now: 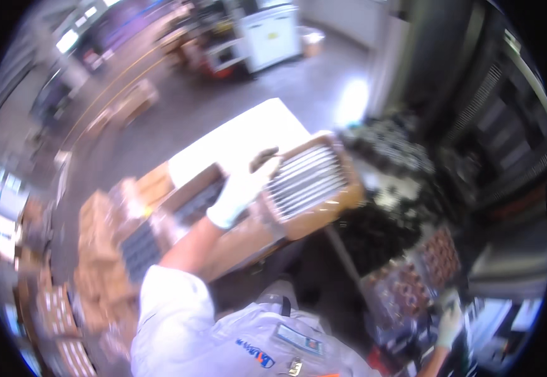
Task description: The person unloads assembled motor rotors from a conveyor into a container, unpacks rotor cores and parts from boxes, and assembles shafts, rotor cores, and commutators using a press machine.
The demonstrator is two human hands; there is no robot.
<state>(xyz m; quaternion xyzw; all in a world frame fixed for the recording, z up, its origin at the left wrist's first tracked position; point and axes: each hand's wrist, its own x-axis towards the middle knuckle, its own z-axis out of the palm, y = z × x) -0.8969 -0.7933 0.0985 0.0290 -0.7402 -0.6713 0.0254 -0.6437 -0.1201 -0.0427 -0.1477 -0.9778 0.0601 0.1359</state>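
Observation:
My left hand, in a white glove, reaches over the cardboard boxes on the left. Its fingers are stretched out and apart at the near-left rim of a cardboard box. Dark patches show at the fingertips; blur hides whether they are stains. Inside that box lie several silvery rods side by side. At the lower right my gloved right hand is beside a clear plastic tray of round brownish parts. Its fingers are smeared, and I cannot tell whether anything is in them.
A white board or sheet lies beyond the boxes. Another open box holds dark grey pieces. Many metal parts are heaped beside a large dark machine at right. A white cabinet stands at the back.

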